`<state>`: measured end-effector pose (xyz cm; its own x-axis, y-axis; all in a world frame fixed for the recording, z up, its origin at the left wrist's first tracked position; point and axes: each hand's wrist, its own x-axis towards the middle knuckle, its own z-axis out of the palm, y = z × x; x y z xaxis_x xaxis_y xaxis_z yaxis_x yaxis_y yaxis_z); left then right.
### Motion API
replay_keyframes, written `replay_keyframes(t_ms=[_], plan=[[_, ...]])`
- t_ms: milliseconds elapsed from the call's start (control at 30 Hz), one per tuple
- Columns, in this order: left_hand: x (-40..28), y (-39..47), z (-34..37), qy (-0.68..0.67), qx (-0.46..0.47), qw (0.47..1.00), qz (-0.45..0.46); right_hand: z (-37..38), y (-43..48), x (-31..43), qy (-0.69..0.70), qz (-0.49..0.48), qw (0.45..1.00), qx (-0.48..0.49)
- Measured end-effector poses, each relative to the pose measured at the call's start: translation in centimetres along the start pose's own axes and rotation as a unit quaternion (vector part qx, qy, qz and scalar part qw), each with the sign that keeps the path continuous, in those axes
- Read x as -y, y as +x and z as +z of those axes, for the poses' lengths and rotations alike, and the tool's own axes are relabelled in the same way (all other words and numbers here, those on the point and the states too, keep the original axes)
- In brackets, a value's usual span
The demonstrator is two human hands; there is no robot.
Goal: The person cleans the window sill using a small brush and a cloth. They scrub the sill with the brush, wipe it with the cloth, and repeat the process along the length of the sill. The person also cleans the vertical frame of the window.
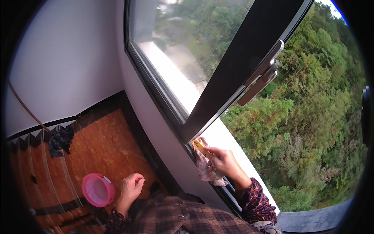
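Note:
My right hand [226, 163] grips a small yellow tool [198, 144], its exact kind not clear, together with a pinkish patterned cloth [204, 169]. Both are at the lower track of the window frame, close to the bottom corner of the swung-out sash [230, 64]. The cloth hangs over the frame's edge. My left hand [132, 187] is held low before my body, fingers curled, with nothing visible in it. On the floor side, left of that hand, is a pink plastic bucket [98, 190] with a handle.
A window handle [263, 76] sticks out from the sash. Stairs [43, 175] descend at the left, with a crumpled black plastic bag [60, 141] near the top step. A thin pole [27, 108] leans by the wall. Trees [315, 117] stand outside beyond the white ledge [239, 146].

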<state>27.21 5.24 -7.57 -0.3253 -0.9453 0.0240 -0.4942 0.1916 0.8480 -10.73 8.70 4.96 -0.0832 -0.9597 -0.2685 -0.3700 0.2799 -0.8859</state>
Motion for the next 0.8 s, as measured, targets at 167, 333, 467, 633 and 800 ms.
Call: replay_keyframes(t_ms=[167, 333, 467, 633, 800], plan=[[-0.4, 1.0, 0.8, 0.002, 0.001, 0.999, 0.045, 0.4, -0.4, 1.5, -0.249, -0.093, 0.962, -0.058], [0.0, 0.6, 0.7, 0.011, 0.003, 0.999, 0.040, 2.2, -1.9, 0.8, -0.535, -0.140, 0.827, -0.104], [0.3, 0.4, 0.0, 0.026, -0.010, 0.999, 0.033, 2.5, -1.5, 0.8, -0.655, -0.177, 0.729, -0.094], [-0.2, 0.8, -0.4, 0.036, 0.002, 0.999, 0.024, 0.6, -0.8, 2.4, -0.481, -0.100, 0.871, -0.007], [-0.4, 1.0, -0.2, 0.040, 0.013, 0.999, 0.015, 0.4, -0.3, 2.2, -0.523, -0.233, 0.817, -0.073]])
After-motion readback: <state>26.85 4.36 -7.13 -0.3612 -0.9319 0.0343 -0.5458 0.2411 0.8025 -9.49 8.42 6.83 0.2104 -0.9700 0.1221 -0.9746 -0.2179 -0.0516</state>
